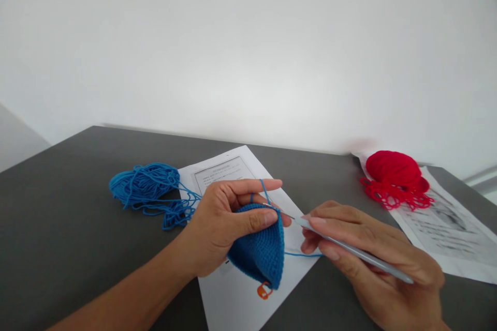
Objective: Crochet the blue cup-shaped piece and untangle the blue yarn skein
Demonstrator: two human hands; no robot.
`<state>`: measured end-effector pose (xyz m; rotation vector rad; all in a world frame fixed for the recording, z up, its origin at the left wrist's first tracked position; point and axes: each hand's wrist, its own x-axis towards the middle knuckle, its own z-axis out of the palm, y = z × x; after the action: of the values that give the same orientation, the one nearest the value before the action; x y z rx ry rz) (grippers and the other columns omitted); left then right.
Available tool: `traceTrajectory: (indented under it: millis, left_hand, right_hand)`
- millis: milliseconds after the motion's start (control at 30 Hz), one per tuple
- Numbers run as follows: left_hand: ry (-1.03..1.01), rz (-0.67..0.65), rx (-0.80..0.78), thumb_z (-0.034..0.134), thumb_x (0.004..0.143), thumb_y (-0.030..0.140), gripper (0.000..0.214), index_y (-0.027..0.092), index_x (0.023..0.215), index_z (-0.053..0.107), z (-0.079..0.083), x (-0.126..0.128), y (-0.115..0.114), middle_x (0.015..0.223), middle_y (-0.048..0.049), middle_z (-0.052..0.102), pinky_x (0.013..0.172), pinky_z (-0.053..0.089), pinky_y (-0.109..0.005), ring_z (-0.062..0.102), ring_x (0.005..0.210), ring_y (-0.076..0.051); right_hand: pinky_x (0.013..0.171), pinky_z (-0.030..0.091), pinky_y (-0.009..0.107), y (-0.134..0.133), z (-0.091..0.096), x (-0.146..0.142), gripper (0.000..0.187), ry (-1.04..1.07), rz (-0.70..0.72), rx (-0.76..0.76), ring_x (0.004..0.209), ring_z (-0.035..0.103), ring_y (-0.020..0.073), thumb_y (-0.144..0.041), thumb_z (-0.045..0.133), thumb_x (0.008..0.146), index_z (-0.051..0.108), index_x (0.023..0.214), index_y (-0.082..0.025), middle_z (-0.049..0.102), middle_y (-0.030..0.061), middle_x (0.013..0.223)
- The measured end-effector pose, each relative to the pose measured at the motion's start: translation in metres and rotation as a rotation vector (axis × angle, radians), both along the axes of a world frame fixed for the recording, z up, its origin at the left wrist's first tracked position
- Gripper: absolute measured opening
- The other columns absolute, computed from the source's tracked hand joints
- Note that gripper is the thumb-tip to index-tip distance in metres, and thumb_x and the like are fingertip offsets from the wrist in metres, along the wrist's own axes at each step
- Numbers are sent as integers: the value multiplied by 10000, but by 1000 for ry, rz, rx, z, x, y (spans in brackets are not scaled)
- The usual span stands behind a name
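View: your single head camera | From: above your side of the counter | Facing: forward and down, toward the wall beyond | Range: close on your left hand and right hand, low in frame

I see a blue crocheted piece, cup-shaped and closely stitched, hanging tilted from the left hand, an orange marker at its lowest corner. In the right hand, I make out a slim grey hook, its metal end at the piece's top edge. Blue yarn lies loosely balled leftward.
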<state>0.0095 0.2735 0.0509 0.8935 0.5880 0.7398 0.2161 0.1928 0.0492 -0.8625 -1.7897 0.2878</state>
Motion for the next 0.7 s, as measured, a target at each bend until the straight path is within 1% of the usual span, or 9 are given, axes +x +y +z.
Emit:
traceTrajectory:
  millis: [167, 267, 367, 567, 700]
  left_hand:
    - [19, -19, 20, 904, 754, 154, 369, 175, 1115, 829, -2, -2, 3, 827, -109, 837, 637, 559, -187, 746, 695, -146]
    - [50, -42, 26, 906, 756, 174, 381, 182, 1127, 824, -2, -3, 6, 843, -112, 840, 619, 547, -194, 739, 678, -149]
    - [91, -65, 34, 911, 750, 199, 388, 174, 1128, 823, -1, -4, 8, 849, -121, 840, 641, 553, -216, 746, 694, -165]
    - [169, -123, 113, 875, 785, 192, 296, 168, 1077, 831, 0, -8, 11, 859, -112, 842, 628, 537, -194, 737, 683, -142]
    - [253, -136, 186, 864, 774, 173, 283, 142, 1053, 833, 3, -11, 16, 846, -124, 839, 669, 575, -251, 757, 719, -188]
  right_hand:
    - [624, 652, 291, 1, 2, 7, 469, -16, -16, 7, 789, 770, 210, 19, 685, 864, 770, 1241, -246, 792, 58, 890]
    - [612, 651, 306, 1, 4, 9, 428, -14, -15, 1, 748, 769, 216, -2, 697, 869, 781, 1211, -244, 798, 57, 855]
    - [612, 649, 310, 0, 5, 11, 395, -17, -6, 2, 735, 767, 215, -14, 701, 872, 787, 1188, -235, 801, 60, 843]
    - [664, 656, 322, 1, 7, 15, 456, -75, 27, 5, 781, 767, 209, 20, 682, 872, 756, 1255, -216, 797, 57, 865]
    - [702, 663, 348, 1, 10, 18, 520, -98, 92, 18, 793, 766, 215, 66, 670, 840, 746, 1284, -194, 801, 65, 891]
